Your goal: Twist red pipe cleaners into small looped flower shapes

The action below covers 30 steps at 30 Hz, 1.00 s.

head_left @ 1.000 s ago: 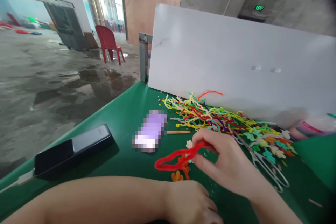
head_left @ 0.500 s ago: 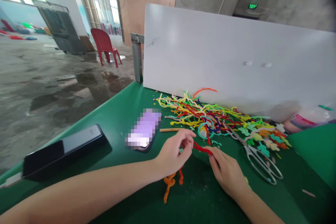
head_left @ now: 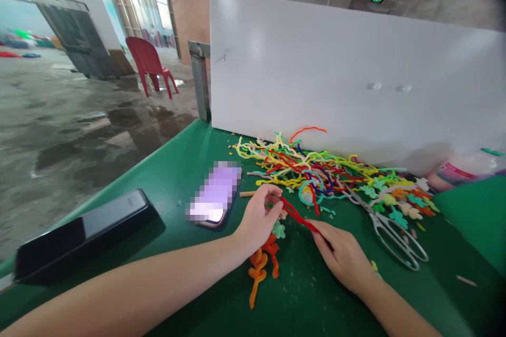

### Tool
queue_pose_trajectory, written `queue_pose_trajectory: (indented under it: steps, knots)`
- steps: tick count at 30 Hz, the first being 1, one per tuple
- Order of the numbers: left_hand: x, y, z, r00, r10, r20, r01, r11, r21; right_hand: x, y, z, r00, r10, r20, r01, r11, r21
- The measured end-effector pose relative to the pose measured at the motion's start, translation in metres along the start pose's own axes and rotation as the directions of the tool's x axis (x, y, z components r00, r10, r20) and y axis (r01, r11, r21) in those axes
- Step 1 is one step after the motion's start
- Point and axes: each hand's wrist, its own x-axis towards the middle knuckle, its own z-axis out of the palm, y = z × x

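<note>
A doubled red pipe cleaner [head_left: 294,212] stretches between my two hands above the green table. My left hand [head_left: 261,216] pinches its upper left end between thumb and fingers. Its lower right end is gripped by the closed fingers of my right hand [head_left: 343,253]. Below my left hand lie an orange twisted piece [head_left: 258,273], a red-orange one [head_left: 272,248] and a pale green flower shape [head_left: 279,229]. Behind the hands spreads a tangled pile of coloured pipe cleaners [head_left: 292,160].
Scissors [head_left: 395,237] lie right of my right hand, near small flower shapes [head_left: 399,216]. A phone [head_left: 216,192] and a black device [head_left: 85,234] are on the left. A white board [head_left: 336,79] stands behind the pile, with a plastic bottle [head_left: 460,171] at right.
My left hand has moved slightly up and left, away from my right hand, so more of the red strand shows. The view has shifted a little, and the green flower shape is more visible.
</note>
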Motion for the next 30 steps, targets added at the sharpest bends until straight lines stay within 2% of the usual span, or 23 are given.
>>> queue_pose_trajectory:
  steps: [3, 7, 14, 18, 22, 26, 30]
  knots:
    - [0.003, -0.002, 0.000, 1.000, -0.027, -0.009, 0.027, 0.999, -0.046, 0.000, 0.000, 0.000, 1.000, 0.001, 0.026, -0.001, 1.000, 0.013]
    - [0.002, -0.001, 0.001, 0.996, -0.057, 0.062, 0.063, 0.992, -0.106, 0.001, -0.001, -0.001, 0.998, -0.007, 0.069, 0.007, 1.000, 0.001]
    - [0.000, -0.001, 0.002, 0.993, -0.081, 0.090, 0.088, 0.993, -0.080, 0.003, -0.004, -0.001, 0.984, 0.050, 0.173, -0.037, 0.996, -0.078]
    - [0.000, 0.002, 0.003, 0.987, -0.096, 0.126, 0.109, 0.989, -0.101, 0.004, -0.006, -0.003, 0.972, 0.069, 0.223, -0.061, 0.997, -0.046]
    - [-0.003, 0.008, 0.001, 0.978, -0.078, 0.193, 0.090, 0.994, -0.054, 0.004, -0.007, -0.004, 0.971, 0.063, 0.229, -0.061, 0.998, -0.016]
    - [-0.004, 0.011, 0.001, 0.974, -0.085, 0.211, 0.087, 0.996, -0.003, 0.004, -0.007, -0.003, 0.973, 0.058, 0.222, -0.057, 0.998, -0.012]
    - [-0.004, 0.008, 0.002, 0.965, -0.091, 0.246, 0.084, 0.996, 0.040, 0.004, -0.007, -0.002, 0.979, 0.122, 0.166, -0.115, 0.992, -0.049]
